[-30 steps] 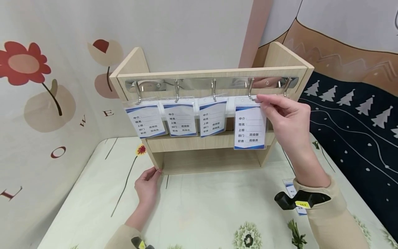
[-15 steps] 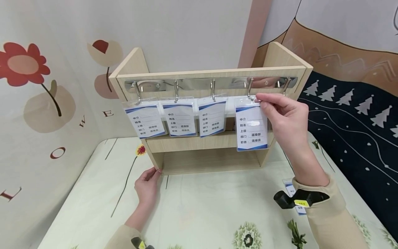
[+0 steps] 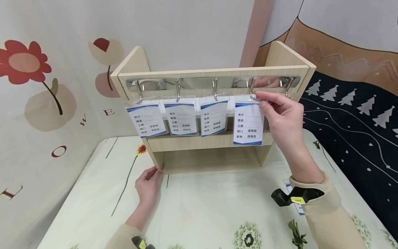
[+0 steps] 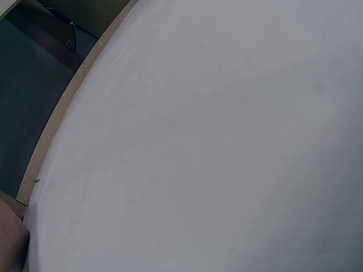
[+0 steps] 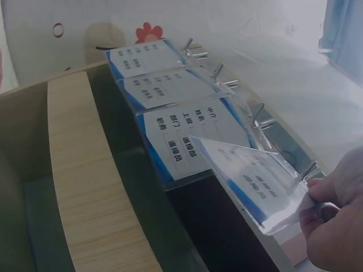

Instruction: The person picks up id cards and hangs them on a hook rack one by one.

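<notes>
My right hand (image 3: 284, 119) pinches the upper right corner of a clear-sleeved name badge (image 3: 247, 124) between thumb and fingers. The badge's top edge is at the fourth hook (image 3: 252, 88); whether its hole is on the hook cannot be told. In the right wrist view this badge (image 5: 255, 187) tilts away from the rack. Three similar badges, the left one (image 3: 147, 119), the second (image 3: 181, 118) and the third (image 3: 214, 117), hang from the hooks to the left. My left hand (image 3: 147, 185) holds the lower left corner of the wooden shelf (image 3: 192, 143), some fingertips hidden.
A fifth hook (image 3: 289, 86) is at the right end of the metal strip. Another badge (image 3: 299, 208) lies on the flowered tablecloth (image 3: 199, 207), partly covered by the right forearm and wrist camera. Patterned walls stand behind the shelf and at both sides.
The badge in my right hand has swung slightly left and up, its lower edge now higher. My right hand has shifted a little left. My left hand has stayed at the shelf corner.
</notes>
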`<state>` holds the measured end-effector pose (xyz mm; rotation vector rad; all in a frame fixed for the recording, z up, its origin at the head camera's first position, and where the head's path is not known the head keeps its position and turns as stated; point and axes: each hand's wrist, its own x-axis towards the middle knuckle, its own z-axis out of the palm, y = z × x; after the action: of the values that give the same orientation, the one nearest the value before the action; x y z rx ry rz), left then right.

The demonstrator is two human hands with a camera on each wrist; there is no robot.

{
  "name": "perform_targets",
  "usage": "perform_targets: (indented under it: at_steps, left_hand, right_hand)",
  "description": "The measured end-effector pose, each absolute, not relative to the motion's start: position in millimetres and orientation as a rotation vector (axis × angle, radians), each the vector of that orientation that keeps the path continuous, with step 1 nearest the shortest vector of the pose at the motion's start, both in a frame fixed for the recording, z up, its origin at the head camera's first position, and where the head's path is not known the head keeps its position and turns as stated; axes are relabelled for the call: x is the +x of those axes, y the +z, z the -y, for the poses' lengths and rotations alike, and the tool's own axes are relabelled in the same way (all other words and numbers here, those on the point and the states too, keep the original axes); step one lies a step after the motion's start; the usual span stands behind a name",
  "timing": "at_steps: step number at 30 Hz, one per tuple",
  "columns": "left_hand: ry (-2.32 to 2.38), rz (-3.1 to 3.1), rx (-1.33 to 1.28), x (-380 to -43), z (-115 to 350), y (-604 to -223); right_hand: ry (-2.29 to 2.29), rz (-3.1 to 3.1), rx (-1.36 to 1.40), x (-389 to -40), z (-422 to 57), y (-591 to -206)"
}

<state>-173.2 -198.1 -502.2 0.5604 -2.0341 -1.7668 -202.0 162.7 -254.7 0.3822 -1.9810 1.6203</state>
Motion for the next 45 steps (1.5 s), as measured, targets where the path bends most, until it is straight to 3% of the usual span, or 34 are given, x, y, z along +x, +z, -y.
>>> perform_targets:
  at_steps: [27, 45]
  left_hand:
    - [-1.766, 2.025, 0.563, -175, 199, -505]
    - [-1.764, 2.027, 0.551, -173, 198, -504]
  right_hand:
    - [1.715, 1.786, 0.481, -193, -188, -286]
    - [1.362, 2.206, 0.488, -168, -256, -317]
